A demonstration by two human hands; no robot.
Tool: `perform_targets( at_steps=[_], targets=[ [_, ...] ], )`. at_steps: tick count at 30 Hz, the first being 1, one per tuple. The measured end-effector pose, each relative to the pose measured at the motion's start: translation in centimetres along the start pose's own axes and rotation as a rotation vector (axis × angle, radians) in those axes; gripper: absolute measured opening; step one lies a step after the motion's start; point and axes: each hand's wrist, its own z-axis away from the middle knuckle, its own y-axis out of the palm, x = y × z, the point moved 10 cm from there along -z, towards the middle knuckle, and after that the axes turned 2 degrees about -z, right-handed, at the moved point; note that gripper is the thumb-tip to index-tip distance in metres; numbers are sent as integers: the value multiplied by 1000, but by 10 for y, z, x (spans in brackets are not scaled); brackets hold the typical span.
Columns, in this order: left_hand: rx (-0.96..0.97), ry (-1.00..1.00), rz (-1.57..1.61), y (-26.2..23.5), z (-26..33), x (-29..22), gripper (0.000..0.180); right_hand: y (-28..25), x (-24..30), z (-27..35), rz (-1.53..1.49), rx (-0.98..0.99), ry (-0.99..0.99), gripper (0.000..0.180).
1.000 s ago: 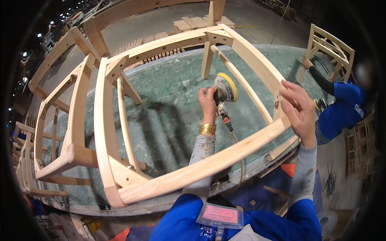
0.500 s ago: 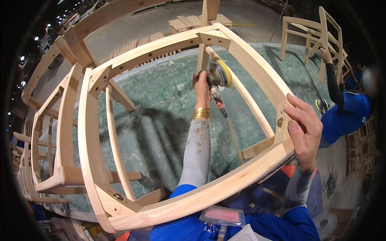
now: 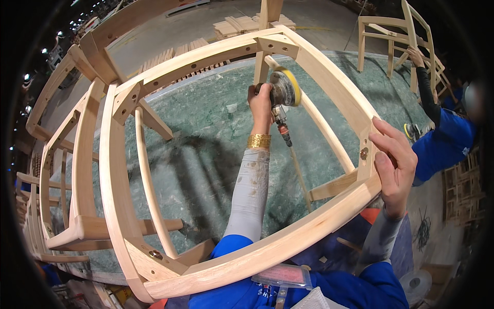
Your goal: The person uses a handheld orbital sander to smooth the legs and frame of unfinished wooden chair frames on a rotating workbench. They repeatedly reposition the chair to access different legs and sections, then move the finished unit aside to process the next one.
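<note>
A pale wooden chair frame (image 3: 288, 239) stands close before me, its seat opening toward me. My left hand (image 3: 261, 107) reaches through that opening, closed round a pneumatic disc sander (image 3: 280, 91) with a yellow-edged pad. The pad is beside a round stretcher bar (image 3: 321, 131) near the frame's far right corner; I cannot tell whether they touch. From the sander a hose (image 3: 297, 177) runs down behind the near rail. My right hand (image 3: 395, 162) grips the frame's right corner, next to a corner block (image 3: 366, 154) with a metal fitting.
Green-topped worktable (image 3: 200, 149) lies under the frame. More chair frames (image 3: 85, 175) crowd the left side. At right a co-worker in blue (image 3: 446, 147) handles another chair (image 3: 411, 36), with a second sander (image 3: 409, 131) nearby. Stacked wooden parts (image 3: 236, 27) lie beyond the table.
The sander has shifted slightly right and its pad shows more face-on. The frame's right corner and my right hand sit a little farther right and lower.
</note>
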Motion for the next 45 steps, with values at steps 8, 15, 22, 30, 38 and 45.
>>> perform_targets(
  at_steps=[8, 15, 22, 30, 38, 45],
  targets=[
    [-11, 22, 63, -8, -6, 10, 21, -1, 3, -1, -3, -6, -13, 26],
    [32, 70, -81, 1, 10, 7, 24, -2, 1, -1, 16, -15, -25, 26],
    [8, -39, 35, -1, 24, 16, 24, -3, 2, 0, -2, -40, -43, 25],
    [38, -61, -105, -24, 36, 4, 22, -2, 3, -1, -20, -38, -41, 23],
    [334, -97, 9, -11, 76, -65, 28, -9, -3, 1, -24, -72, -20, 22],
    [393, 2, 111, 49, 73, -116, 29, -18, 3, 1, -9, -133, -98, 33]
  ],
)
